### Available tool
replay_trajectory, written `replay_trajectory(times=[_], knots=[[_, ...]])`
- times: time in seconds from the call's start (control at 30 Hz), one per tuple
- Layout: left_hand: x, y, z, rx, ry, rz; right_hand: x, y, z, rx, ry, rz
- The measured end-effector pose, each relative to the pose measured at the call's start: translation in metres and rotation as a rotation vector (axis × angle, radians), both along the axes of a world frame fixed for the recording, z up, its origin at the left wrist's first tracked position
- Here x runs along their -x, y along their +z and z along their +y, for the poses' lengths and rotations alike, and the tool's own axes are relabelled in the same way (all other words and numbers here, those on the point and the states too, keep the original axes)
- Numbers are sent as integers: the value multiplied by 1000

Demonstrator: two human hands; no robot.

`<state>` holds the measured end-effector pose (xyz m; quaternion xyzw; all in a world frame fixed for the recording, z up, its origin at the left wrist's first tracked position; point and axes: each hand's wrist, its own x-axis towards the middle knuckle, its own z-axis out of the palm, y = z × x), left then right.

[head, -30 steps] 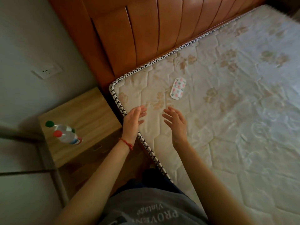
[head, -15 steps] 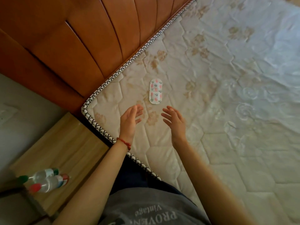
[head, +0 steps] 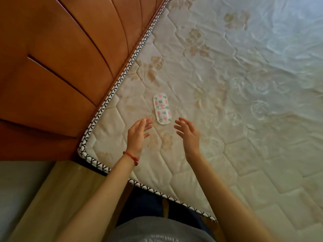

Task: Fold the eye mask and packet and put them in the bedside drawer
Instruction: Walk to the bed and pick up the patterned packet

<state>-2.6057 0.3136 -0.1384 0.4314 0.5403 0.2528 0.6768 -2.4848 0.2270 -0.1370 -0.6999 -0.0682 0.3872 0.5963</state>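
**Dim room, daylight from two o'clock**

The picture is dim and warm, lit from one side only. Soft bluish daylight comes in from about two o'clock and washes the far part of the mattress (head: 244, 84) pale, with a mild sheen on its quilted ridges but no hard glare. Brightness falls away toward eight o'clock, where the floor and the wooden nightstand (head: 57, 194) lie in murky shade. The headboard (head: 61, 70) glows dull orange, its grooves dark. Shadows are soft and faint. Straight edges bow toward the frame's borders from the wide lens. Fine detail looks smeared and slightly soft throughout.
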Motion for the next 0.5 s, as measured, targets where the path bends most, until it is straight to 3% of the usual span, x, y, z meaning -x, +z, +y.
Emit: replay_trajectory(times=[0.5], knots=[[-22,-67,48,-11,-81,86,-21,-71,31,90,55,-110]])
